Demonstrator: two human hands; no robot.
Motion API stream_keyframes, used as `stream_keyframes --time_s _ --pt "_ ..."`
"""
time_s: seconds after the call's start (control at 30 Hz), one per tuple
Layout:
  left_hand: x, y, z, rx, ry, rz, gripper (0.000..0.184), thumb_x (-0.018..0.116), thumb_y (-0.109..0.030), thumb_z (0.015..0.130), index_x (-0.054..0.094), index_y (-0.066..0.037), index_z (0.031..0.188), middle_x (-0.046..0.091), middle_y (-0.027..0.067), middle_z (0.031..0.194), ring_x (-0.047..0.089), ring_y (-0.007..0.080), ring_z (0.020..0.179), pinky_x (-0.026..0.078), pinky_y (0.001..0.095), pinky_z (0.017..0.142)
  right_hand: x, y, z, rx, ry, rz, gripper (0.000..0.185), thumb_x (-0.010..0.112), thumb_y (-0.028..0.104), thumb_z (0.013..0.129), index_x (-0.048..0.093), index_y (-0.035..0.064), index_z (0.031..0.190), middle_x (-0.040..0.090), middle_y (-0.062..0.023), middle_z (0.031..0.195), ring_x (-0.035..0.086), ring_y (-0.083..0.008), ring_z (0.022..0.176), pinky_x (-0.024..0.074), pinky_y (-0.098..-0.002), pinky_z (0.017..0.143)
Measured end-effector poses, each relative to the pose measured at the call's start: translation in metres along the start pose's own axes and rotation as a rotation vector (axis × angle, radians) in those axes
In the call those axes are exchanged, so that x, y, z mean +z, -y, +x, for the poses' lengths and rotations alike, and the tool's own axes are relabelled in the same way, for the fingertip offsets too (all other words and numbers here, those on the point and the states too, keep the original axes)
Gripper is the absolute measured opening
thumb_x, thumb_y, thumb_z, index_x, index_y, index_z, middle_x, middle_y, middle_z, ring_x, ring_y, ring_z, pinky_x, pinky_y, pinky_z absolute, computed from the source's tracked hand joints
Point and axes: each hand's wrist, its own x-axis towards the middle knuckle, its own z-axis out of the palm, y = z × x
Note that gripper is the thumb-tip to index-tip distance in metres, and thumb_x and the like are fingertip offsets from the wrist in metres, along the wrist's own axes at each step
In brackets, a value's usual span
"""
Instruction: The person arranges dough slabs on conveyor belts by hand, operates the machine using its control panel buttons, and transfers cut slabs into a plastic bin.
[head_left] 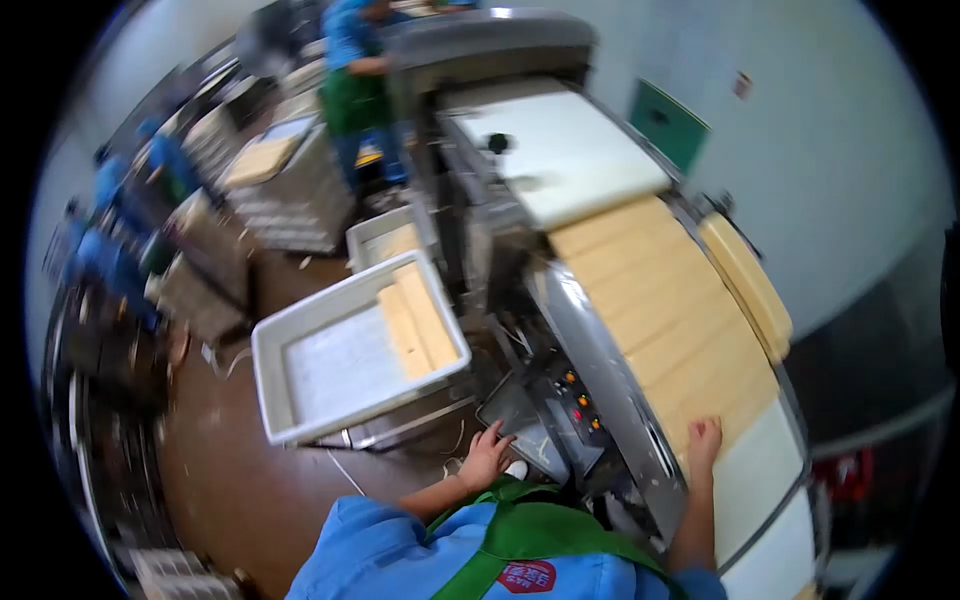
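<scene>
A wide, pale yellow dough sheet lies along the white conveyor belt on my right, with faint creases running across it. My right hand is at the near end of this sheet, its fingers curled in against the dough. Over the gap between the machine and the tub, my left hand hangs with fingers apart and nothing in it. Below and right of that hand is a control panel with coloured buttons. A white tub to the left holds folded dough strips along its right side.
The roller machine's metal hood rises at the far end of the belt. A yellow bar-like piece runs along the belt's right side. Another white tub stands behind the first. A co-worker in a green apron stands beyond; several others are at the left.
</scene>
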Motion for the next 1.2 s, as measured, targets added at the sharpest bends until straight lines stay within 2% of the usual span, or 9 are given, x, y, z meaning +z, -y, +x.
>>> stream_keyframes --time_s 0.1,0.2,0.33,0.4,0.63,0.7,0.8,1.03,1.2 --pt "0.021 0.024 -0.034 -0.133 -0.092 -0.055 0.044 0.065 -0.019 0.077 0.054 -0.01 0.119 0.035 0.0212 0.136 0.045 0.0346 0.118 0.035 0.0485 0.099 -0.003 -0.008 0.001 0.117 0.373 0.263 0.005 0.061 0.001 0.079 0.058 -0.0021 0.081 0.058 -0.0108 0.075 0.056 -0.02 0.064 0.0458 -0.0308 0.059" --pt "0.023 0.031 -0.062 -0.241 -0.149 -0.104 0.038 0.062 -0.022 0.08 0.056 -0.01 0.115 0.041 0.0189 0.132 0.044 0.0358 0.118 0.039 0.047 0.096 -0.026 0.051 -0.016 0.268 0.695 0.694 0.028 0.057 0.001 0.084 0.055 -0.0018 0.112 0.065 -0.0115 0.09 0.062 -0.0187 0.075 0.0508 -0.0287 0.072" --pt "0.016 0.054 -0.086 -0.327 -0.222 -0.148 0.034 0.059 -0.025 0.083 0.057 -0.01 0.113 0.043 0.017 0.129 0.047 0.0349 0.116 0.042 0.0445 0.094 -0.022 -0.064 -0.001 0.181 -0.204 0.366 0.045 0.058 0.001 0.084 0.044 -0.0044 0.126 0.052 -0.019 0.124 0.054 -0.0223 0.108 0.0447 -0.0306 0.091" --pt "0.013 0.074 -0.092 -0.336 -0.262 -0.132 0.032 0.059 -0.024 0.082 0.057 -0.01 0.112 0.044 0.0172 0.129 0.049 0.0351 0.113 0.044 0.0437 0.092 -0.018 -0.101 -0.008 0.348 -0.3 -0.057 0.075 0.069 0.027 0.08 0.031 -0.0007 0.138 0.051 -0.0327 0.12 0.053 -0.0412 0.107 0.039 -0.0427 0.098" --pt "-0.04 0.137 -0.06 -0.419 -0.467 -0.253 0.029 0.059 -0.019 0.081 0.058 -0.009 0.109 0.044 0.019 0.129 0.052 0.0359 0.109 0.045 0.044 0.092 0.049 -0.111 -0.003 0.32 -0.194 -0.324 0.059 0.069 0.021 0.078 0.046 0.0001 0.128 0.054 -0.0289 0.113 0.054 -0.0416 0.101 0.0415 -0.043 0.092" --pt "-0.065 0.16 -0.051 -0.414 -0.51 -0.228 0.031 0.061 -0.019 0.08 0.058 -0.008 0.11 0.045 0.0194 0.129 0.05 0.0368 0.112 0.042 0.0448 0.094 0.034 -0.087 -0.016 0.284 0.205 -0.414 0.086 0.039 0.064 0.085 0.024 0.0018 0.142 0.027 -0.0307 0.141 0.032 -0.0511 0.124 0.0258 -0.0582 0.103" --pt "-0.095 0.202 -0.047 -0.442 -0.49 -0.067 0.037 0.06 -0.022 0.081 0.056 -0.008 0.114 0.045 0.0206 0.128 0.047 0.0359 0.116 0.037 0.0469 0.097 0.055 -0.002 -0.029 0.559 0.056 -0.633 0.083 0.033 0.063 0.087 0.026 0.0014 0.141 0.025 -0.0305 0.142 0.033 -0.0544 0.121 0.0271 -0.058 0.102" --pt "-0.09 0.305 -0.079 -0.42 -0.131 0.055 0.036 0.056 -0.03 0.085 0.054 -0.009 0.114 0.055 0.0147 0.11 0.052 0.0315 0.106 0.038 0.0452 0.092 0.081 0.07 -0.029 0.328 0.32 -0.802 0.081 0.032 0.065 0.086 0.027 0.0079 0.143 0.027 -0.0276 0.143 0.03 -0.0547 0.123 0.0251 -0.0621 0.101" --pt "-0.093 0.315 -0.077 -0.44 -0.126 0.032 0.035 0.054 -0.033 0.086 0.055 -0.01 0.112 0.058 0.0118 0.102 0.054 0.0299 0.101 0.038 0.044 0.089 0.108 0.102 -0.024 0.325 0.337 -0.781 0.081 0.036 0.065 0.085 0.026 0.0101 0.143 0.027 -0.0253 0.143 0.028 -0.052 0.125 0.0244 -0.0634 0.1"
